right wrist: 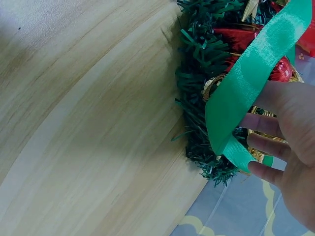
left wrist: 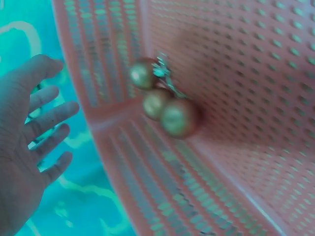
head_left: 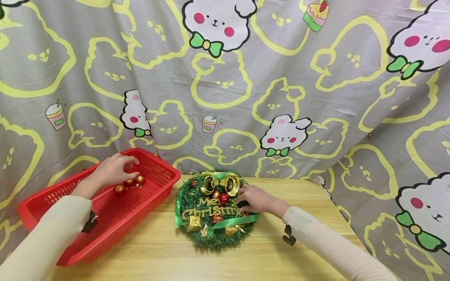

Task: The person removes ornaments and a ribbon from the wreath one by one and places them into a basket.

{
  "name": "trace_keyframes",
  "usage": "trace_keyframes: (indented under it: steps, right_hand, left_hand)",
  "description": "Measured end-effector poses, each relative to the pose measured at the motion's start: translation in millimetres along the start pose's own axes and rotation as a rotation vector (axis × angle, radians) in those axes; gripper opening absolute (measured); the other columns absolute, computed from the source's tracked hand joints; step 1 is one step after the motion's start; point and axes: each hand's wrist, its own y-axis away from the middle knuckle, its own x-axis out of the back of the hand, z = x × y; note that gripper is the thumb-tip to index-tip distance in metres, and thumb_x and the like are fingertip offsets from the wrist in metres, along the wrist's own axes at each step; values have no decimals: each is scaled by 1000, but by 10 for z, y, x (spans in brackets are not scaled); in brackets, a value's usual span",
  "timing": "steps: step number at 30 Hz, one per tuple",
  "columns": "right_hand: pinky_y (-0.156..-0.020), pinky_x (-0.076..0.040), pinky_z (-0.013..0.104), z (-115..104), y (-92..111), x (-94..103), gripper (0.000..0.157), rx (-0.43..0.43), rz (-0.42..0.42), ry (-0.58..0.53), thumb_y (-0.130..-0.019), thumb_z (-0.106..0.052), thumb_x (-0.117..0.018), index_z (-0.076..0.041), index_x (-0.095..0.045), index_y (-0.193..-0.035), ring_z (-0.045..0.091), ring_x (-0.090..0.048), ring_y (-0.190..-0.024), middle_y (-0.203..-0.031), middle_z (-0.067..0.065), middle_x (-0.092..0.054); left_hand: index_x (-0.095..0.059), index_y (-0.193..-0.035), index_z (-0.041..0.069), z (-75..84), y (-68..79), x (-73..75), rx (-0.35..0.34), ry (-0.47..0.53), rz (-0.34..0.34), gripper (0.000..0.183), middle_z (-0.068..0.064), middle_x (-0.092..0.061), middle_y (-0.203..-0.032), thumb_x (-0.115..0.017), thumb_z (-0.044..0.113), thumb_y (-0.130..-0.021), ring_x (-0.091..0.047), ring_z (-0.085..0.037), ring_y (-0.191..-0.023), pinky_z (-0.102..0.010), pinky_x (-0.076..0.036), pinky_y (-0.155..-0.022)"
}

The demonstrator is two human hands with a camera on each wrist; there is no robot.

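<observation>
3 gold balls (left wrist: 156,103), L hand (head_left: 112,170) spread, empty, R hand (right wrist: 298,147) loose-fingered at ribbon (right wrist: 251,73), lettering (head_left: 213,211) head cam only

The lower-left basket (head_left: 140,207) looked like plastic, its baubles (head_left: 120,189) glossy; the lower-centre wreath (head_left: 214,241) looked bristly, its ribbon (head_left: 228,223) satiny, its bells (head_left: 233,185) shiny metallic. The bottom tabletop (head_left: 281,257) resembled smooth wood; the upper curtain (head_left: 175,78), matt cloth.
</observation>
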Motion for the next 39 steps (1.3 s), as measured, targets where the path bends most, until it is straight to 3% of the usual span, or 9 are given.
trace_keyframes:
  steps: [8, 21, 29, 39]
  right_hand:
    - [-89, -52, 34, -7, -19, 11, 25, 1, -9, 13, -88, -35, -79, -17, -79, -106, 17, -62, -97, -101, -2, -72]
    - [-87, -53, 36, 19, -38, 14, 26, 12, -17, -49, -88, -33, -80, -15, -79, -106, 19, -64, -95, -102, 1, -72]
    - [-85, -53, 34, 29, -90, 58, 25, 32, -35, -33, -87, -33, -81, -15, -79, -105, 18, -63, -94, -101, 0, -71]
    - [-83, -52, 33, 30, -68, 90, 25, 20, -51, -29, -87, -34, -81, -16, -80, -105, 17, -61, -93, -100, 0, -70]
  left_hand:
    - [-73, -112, 9, 388, -157, 119, -97, -19, 49, 35, -5, -70, -95, -82, 27, -83, -58, -29, -98, -49, -51, -80]
    - [-74, -113, 8, 913, -327, 105, -305, -10, 131, 32, -10, -76, -113, -80, 20, -84, -60, -34, -108, -53, -50, -89]
    - [-74, -109, 9, 1183, -398, -14, -406, -12, 156, 29, -5, -76, -102, -81, 19, -82, -61, -27, -96, -46, -50, -81]
    - [-73, -112, 14, 1528, -461, -328, -489, -27, 73, 33, 1, -74, -103, -82, 27, -84, -60, -23, -98, -44, -49, -83]
